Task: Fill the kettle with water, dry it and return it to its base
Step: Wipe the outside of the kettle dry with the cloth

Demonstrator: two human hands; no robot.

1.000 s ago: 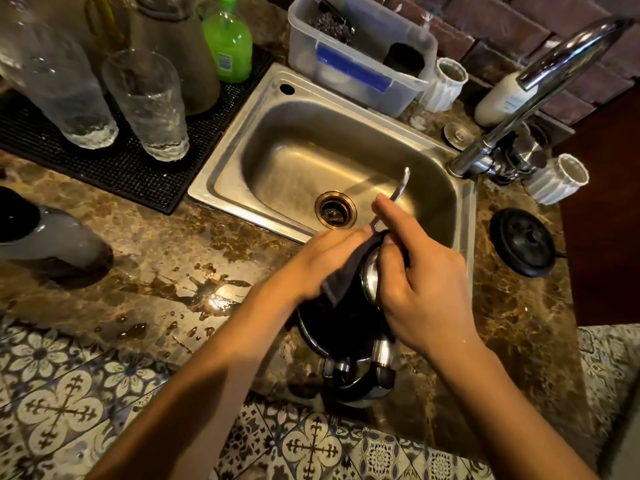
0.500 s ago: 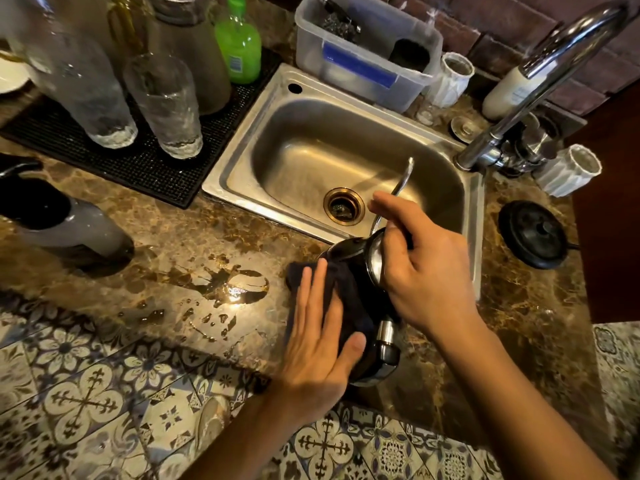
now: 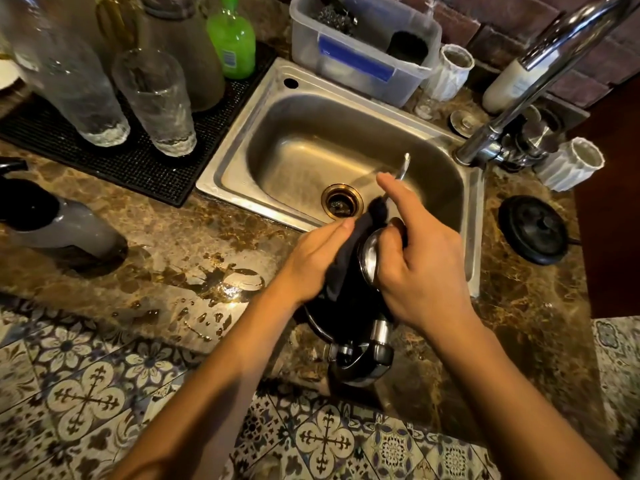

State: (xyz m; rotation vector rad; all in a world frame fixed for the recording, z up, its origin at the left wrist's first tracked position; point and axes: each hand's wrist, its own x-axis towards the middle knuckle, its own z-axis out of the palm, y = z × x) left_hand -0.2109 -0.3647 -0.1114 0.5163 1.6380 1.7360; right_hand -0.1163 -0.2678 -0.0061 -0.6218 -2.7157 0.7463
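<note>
A black and steel kettle (image 3: 356,327) stands on the marble counter just in front of the sink, its thin spout (image 3: 403,166) pointing over the basin. My right hand (image 3: 420,265) grips the kettle's top from the right. My left hand (image 3: 315,258) presses a dark cloth (image 3: 349,258) against the kettle's upper left side. The round black kettle base (image 3: 533,228) lies on the counter to the right of the sink, apart from the kettle.
The steel sink (image 3: 242,143) has a tall tap (image 3: 540,74) at its right. Tall glasses (image 3: 156,102) stand on a black mat (image 3: 138,164) at the left, by a green bottle (image 3: 232,36). A water puddle (image 3: 225,278) lies left of the kettle.
My left hand has lifted the cloth from the kettle's lower left side up to its upper part near the lid. My right hand keeps its hold on the top.
</note>
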